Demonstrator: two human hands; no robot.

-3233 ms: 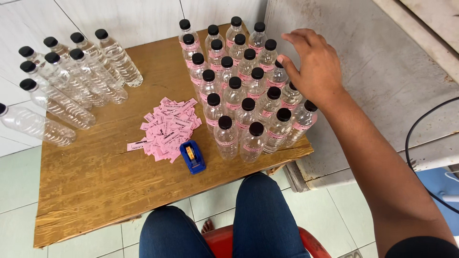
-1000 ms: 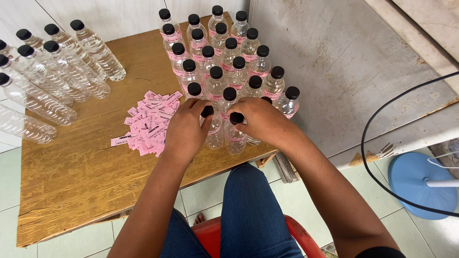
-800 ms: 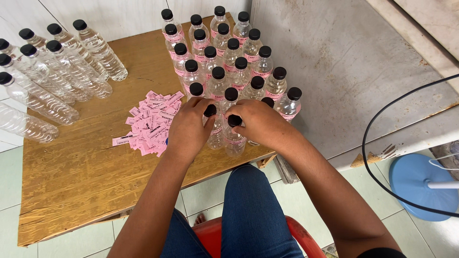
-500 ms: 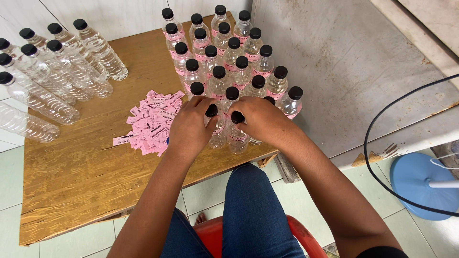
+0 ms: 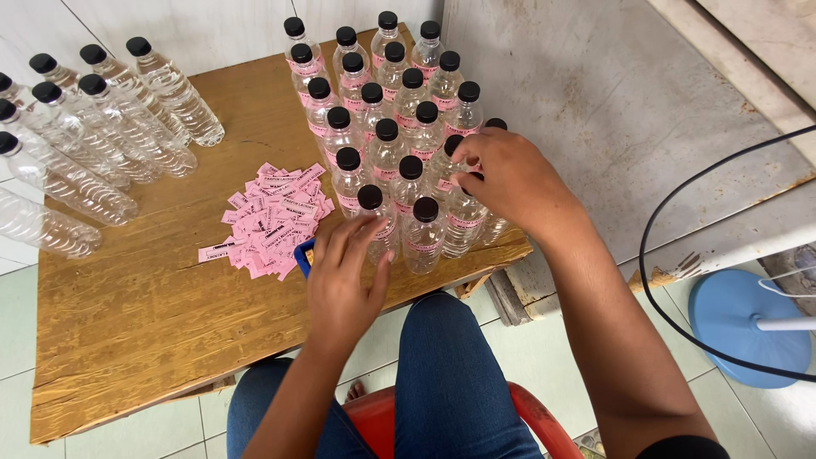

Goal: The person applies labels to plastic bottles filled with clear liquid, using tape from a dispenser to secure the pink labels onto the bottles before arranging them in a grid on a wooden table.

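Step in hand, prob.: labelling/sorting clear bottles. Left hand [image 5: 344, 276] flat, fingers spread wide, tips touching front-row bottle [image 5: 376, 223], palm over blue object [image 5: 303, 253] beside pink label pile [image 5: 270, 219]. Right hand [image 5: 501, 174] curled around labelled bottle [image 5: 463, 217] at right edge of upright group; exact grip hard to tell. Next move likely needs firm hold w/o toppling neighbours. Bottles: clear plastic, black caps, pink labels; unlabelled ones [image 5: 127, 127] lying at table [image 5: 127, 323] left.
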